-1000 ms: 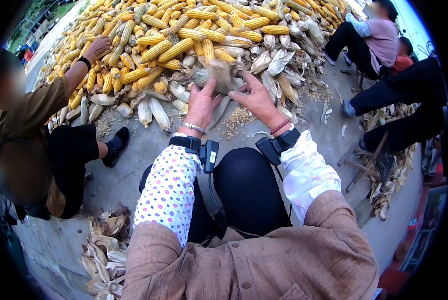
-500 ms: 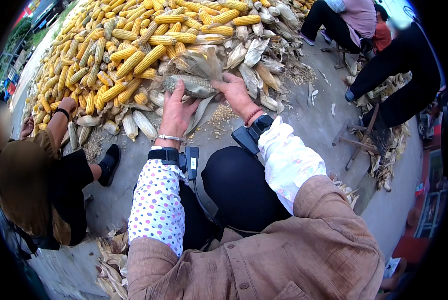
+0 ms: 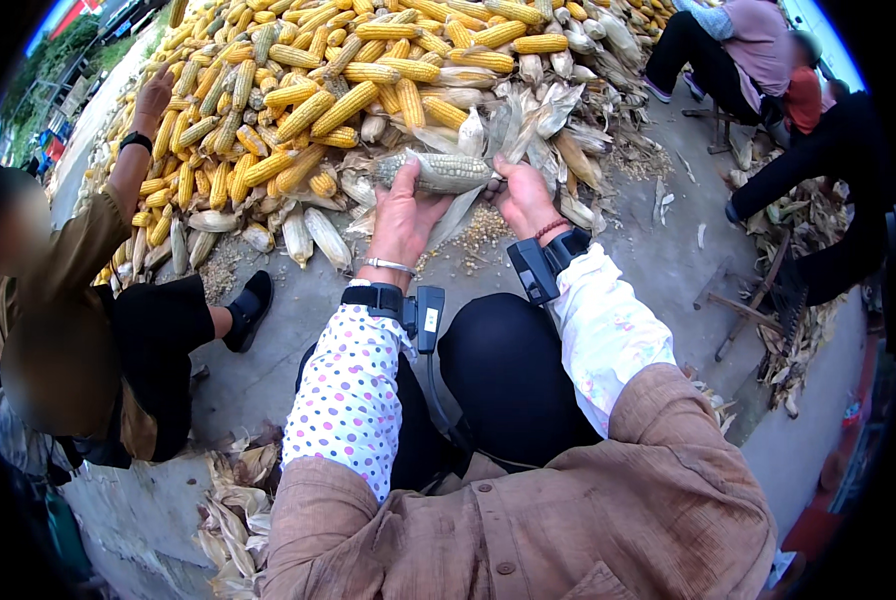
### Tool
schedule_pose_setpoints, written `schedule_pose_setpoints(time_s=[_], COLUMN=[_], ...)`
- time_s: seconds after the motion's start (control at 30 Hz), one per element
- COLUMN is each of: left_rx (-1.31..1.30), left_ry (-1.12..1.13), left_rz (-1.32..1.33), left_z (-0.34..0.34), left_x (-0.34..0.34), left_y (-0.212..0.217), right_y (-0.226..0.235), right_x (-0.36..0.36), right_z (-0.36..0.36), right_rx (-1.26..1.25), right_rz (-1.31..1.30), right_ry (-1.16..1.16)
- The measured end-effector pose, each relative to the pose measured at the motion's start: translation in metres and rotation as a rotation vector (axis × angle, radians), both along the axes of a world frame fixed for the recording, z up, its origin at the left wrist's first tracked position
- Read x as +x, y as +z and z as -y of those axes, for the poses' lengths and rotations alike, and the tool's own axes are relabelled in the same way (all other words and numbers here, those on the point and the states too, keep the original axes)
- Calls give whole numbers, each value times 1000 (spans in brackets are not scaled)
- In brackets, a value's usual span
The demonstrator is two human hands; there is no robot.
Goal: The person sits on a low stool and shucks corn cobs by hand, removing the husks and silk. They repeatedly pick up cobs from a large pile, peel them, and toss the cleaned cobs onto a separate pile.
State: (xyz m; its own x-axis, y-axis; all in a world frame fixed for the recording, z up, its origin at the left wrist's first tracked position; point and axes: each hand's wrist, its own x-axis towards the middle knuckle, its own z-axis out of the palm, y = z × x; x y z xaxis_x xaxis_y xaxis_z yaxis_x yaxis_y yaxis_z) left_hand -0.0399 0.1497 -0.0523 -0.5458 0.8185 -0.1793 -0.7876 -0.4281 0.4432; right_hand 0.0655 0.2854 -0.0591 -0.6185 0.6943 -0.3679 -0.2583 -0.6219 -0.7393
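A pale grey-white ear of corn [image 3: 450, 173] lies nearly level in front of the corn heap, its kernels bare along most of its length. My left hand [image 3: 405, 222] is closed round its left part, thumb on top. At its right end, my right hand [image 3: 525, 198] grips the base, where peeled-back husk [image 3: 540, 118] fans up and away. Another strip of husk [image 3: 455, 218] hangs below the ear between my hands. What the right fingers press on underneath is partly hidden.
A heap of yellow corn ears [image 3: 298, 110] rises ahead, with loose husks [image 3: 588, 150] to its right. On my left a co-worker's hand [image 3: 154, 95] reaches over the heap. Other people sit at the right, near a wooden stool [image 3: 753, 300]. Scattered kernels [image 3: 483, 228] lie on the concrete.
The husk over the ear has swung up and right, baring more of its kernels. The co-worker's arm at left has reached farther up the heap. The whole view has shifted slightly.
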Motion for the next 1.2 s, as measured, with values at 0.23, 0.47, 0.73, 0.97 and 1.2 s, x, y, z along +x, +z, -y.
schedule_pose_setpoints(time_s=[0.23,0.47,0.73,0.97,1.2], left_rx=[-88,-173,-303,-382,-299], left_ry=[206,243,107,26,90], left_rz=[-132,-224,-427,-572,-676], left_z=[7,7,5,4,0], left_x=[-3,5,7,14,18], left_y=[12,23,23,19,23], right_y=[22,53,67,60,30], right_x=[23,35,-13,-18,-30], right_z=[4,26,22,15,16], right_rx=[194,676,1544,341,259], right_rz=[186,366,456,-125,-232], right_ry=[146,306,200,565,170])
